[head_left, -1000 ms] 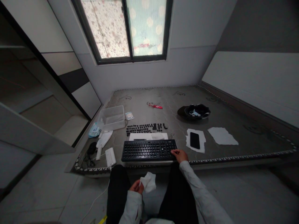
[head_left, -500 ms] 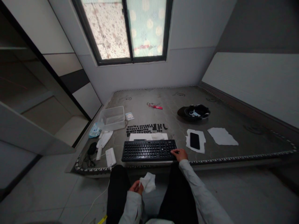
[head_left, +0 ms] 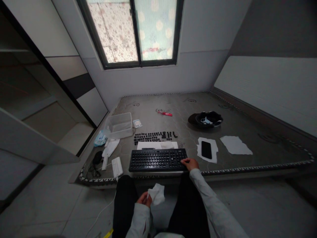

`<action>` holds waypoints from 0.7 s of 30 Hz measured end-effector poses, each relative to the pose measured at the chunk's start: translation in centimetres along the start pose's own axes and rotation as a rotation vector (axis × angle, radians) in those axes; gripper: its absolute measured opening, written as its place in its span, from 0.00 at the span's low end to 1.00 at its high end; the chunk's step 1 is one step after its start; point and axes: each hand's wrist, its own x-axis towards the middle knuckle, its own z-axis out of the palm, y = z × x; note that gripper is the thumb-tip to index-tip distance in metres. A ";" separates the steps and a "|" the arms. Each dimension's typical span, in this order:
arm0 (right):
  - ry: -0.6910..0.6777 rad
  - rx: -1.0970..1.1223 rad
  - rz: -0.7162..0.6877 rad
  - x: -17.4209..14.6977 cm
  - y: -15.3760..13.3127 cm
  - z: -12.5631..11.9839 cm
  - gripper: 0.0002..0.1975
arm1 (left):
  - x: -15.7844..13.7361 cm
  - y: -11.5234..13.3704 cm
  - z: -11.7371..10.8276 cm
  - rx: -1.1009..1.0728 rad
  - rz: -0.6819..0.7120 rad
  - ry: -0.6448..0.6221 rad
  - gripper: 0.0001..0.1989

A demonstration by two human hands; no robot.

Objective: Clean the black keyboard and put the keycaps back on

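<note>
Right hand on keyboard, left hand gripping tissue

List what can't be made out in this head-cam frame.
Head view, the only one:
- Keyboard legends and the loose keycaps: too small to read.
- Right hand fingertips at the keyboard's right end: whether they grip or press is too small to tell.
- Left hand: mostly hidden by the crumpled tissue and sleeve.
- Contents of the dark bowl: too small.
- Lower body: cut off by the bottom edge.
</note>
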 end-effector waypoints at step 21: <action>0.087 -0.067 -0.024 -0.7 0.0 0.9 0.06 | 0.3 -1.7 0.6 -0.044 0.058 0.002 0.30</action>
